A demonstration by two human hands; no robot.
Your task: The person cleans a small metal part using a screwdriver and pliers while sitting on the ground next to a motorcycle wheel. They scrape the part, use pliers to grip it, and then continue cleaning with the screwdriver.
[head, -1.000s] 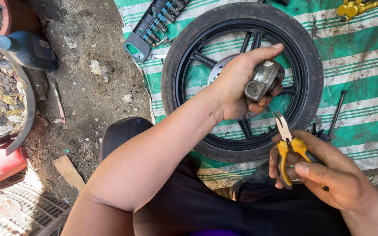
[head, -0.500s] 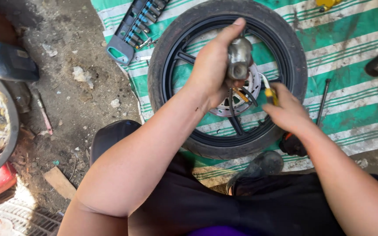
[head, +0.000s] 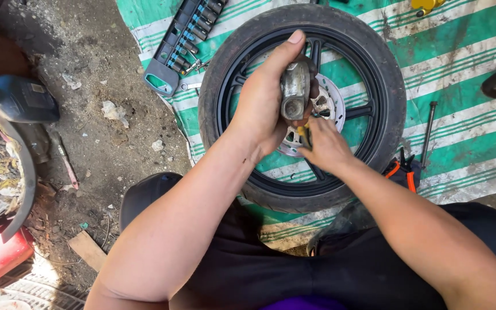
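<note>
Metal caliper [head: 295, 92] is clenched in the left hand [head: 265, 106], held up over the wheel [head: 301, 103] so the right hand [head: 325, 146], gripping yellow-handled pliers [head: 303, 133], can work its underside. Beyond the wheel's left edge lies a socket set [head: 182, 43].

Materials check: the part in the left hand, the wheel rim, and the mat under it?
Part in left hand: the metal part looks like cast metal, dull grey, worn and grimy; alloy unclear.
Wheel rim: probably cast alloy, black painted spokes; the tyre looks like matte rubber.
Mat: seems woven plastic sheet, green and white stripes, creased and dirty.
</note>
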